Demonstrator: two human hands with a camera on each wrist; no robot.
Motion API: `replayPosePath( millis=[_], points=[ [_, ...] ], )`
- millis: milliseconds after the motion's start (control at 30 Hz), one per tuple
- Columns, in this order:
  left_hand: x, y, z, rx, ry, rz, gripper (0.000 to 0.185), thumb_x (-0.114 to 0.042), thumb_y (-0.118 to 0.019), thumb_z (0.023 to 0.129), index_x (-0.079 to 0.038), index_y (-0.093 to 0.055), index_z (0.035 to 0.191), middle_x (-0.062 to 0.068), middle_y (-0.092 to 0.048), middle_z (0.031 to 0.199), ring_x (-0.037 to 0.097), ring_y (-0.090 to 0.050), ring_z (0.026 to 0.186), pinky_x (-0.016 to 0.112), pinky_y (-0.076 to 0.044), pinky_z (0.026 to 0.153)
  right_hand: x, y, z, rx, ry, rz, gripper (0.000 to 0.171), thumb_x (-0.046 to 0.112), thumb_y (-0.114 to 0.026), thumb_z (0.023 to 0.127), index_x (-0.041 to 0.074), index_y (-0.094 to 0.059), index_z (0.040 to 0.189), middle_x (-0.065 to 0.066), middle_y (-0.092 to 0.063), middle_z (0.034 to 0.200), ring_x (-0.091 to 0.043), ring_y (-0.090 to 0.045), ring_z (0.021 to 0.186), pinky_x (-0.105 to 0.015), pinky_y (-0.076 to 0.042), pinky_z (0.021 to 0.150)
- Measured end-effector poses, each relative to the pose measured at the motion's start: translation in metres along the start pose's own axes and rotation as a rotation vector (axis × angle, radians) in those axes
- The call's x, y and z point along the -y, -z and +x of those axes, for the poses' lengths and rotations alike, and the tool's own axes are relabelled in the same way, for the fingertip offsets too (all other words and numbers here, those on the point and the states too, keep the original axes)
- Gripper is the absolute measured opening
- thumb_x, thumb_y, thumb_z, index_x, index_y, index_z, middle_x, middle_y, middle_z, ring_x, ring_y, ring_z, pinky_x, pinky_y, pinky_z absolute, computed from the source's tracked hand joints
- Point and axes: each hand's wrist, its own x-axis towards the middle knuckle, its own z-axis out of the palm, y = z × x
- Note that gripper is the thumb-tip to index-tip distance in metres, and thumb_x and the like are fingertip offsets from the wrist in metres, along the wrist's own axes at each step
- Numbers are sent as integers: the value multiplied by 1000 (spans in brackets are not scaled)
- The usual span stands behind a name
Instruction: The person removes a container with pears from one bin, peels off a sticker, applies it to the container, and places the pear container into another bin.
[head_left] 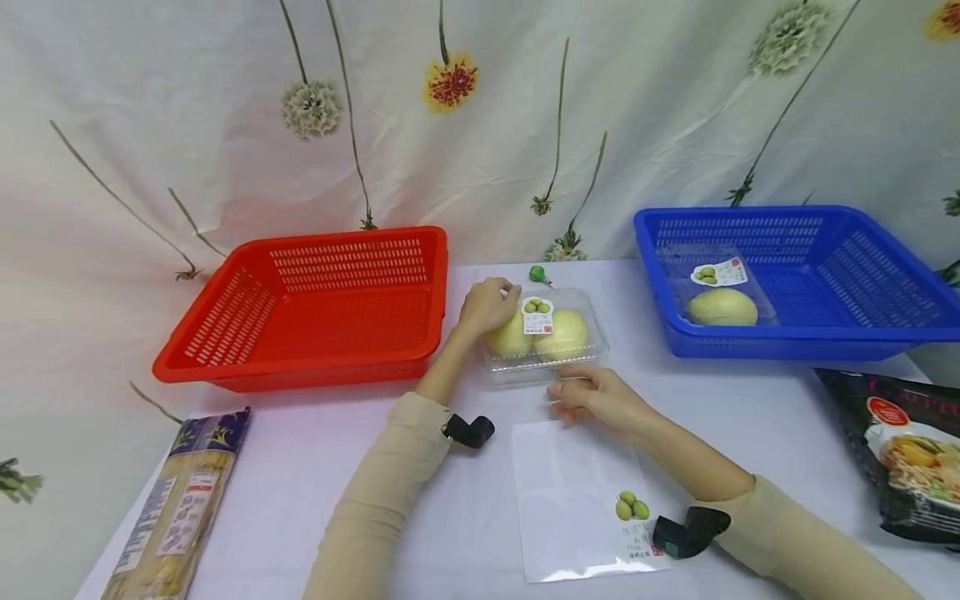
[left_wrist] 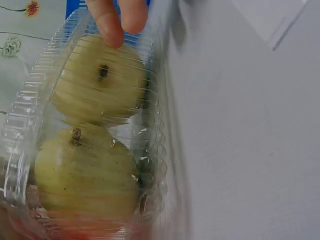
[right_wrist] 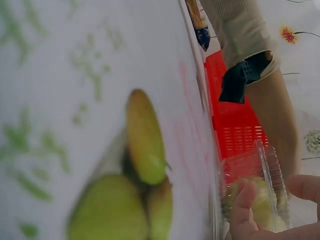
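Observation:
A clear plastic clamshell box holds two round, pale yellow-green fruits and carries a white label on its lid. At the box's left end my left hand grips it, fingers curled over the edge. My right hand is at the box's front edge, fingers loosely bent, with the fingertips overlapping the box in the left wrist view. Beneath the right forearm lies a flat clear bag printed with green fruits. Behind the box is a small green-wrapped lollipop.
A red basket stands to the left at the back. At back right, a blue basket contains another clear box with a pale fruit. A long packet of noodles lies front left, and a black food packet front right.

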Motion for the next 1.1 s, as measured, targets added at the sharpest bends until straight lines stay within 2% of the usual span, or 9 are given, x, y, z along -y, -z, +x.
replayPosePath(
  millis=[200,333,433,600,733,800,867,1033,1100],
  points=[
    [2,1,-8,14,69,45,41,-33,-41,98,-4,-67,115,14,-65,114,33,-58,106,46,-46,85,12,7,2,-85,-14,55,57,11,-53,93,-16,-27,137,-31,-46,131,-11,-64,87,-23,-52,75],
    [0,2,-17,55,58,11,42,-29,-41,98,2,-65,112,17,-65,111,34,-58,104,43,-45,88,20,11,8,-184,-36,77,57,14,-54,94,-15,-28,136,-29,-48,129,-11,-64,86,-22,-52,73],
    [-4,3,-28,88,42,-48,42,-27,-42,97,8,-59,114,21,-62,113,35,-57,106,43,-44,91,24,14,13,-264,-38,91,61,13,-55,93,-14,-24,137,-24,-51,118,-10,-63,80,-21,-52,69],
    [-9,10,-45,154,48,-165,44,-27,-47,96,10,-50,120,23,-58,115,32,-55,102,42,-46,88,34,23,15,-314,-18,70,63,11,-53,94,-13,-18,141,-11,-46,102,-6,-56,70,-19,-51,67],
    [-14,18,-56,221,78,-302,45,-26,-52,95,6,-44,126,20,-58,105,26,-57,85,35,-52,76,48,36,12,-311,6,-29,60,13,-51,95,-10,-22,143,-10,-45,100,-6,-51,72,-18,-49,69],
    [-17,20,-59,241,86,-388,47,-24,-54,95,5,-40,129,19,-58,99,23,-57,74,33,-54,71,55,43,11,-315,24,-99,58,15,-49,96,-8,-25,143,-10,-45,104,-8,-50,77,-18,-48,72],
    [-22,23,-62,241,86,-471,50,-21,-56,94,5,-37,133,19,-56,97,20,-57,67,35,-56,72,62,49,10,-316,38,-158,58,19,-47,98,-7,-25,144,-13,-44,113,-10,-48,84,-21,-47,78],
    [-40,23,-68,201,55,-658,55,-13,-57,94,7,-32,138,18,-53,97,16,-57,60,39,-56,72,77,65,7,-307,67,-227,58,26,-41,101,-1,-20,148,-19,-32,141,-21,-41,114,-36,-37,101],
    [-48,22,-69,174,30,-716,57,-11,-57,93,8,-31,140,15,-52,94,14,-57,59,35,-56,69,82,72,5,-315,78,-252,58,27,-38,101,1,-19,149,-18,-30,143,-22,-40,112,-38,-35,101]
  ],
)
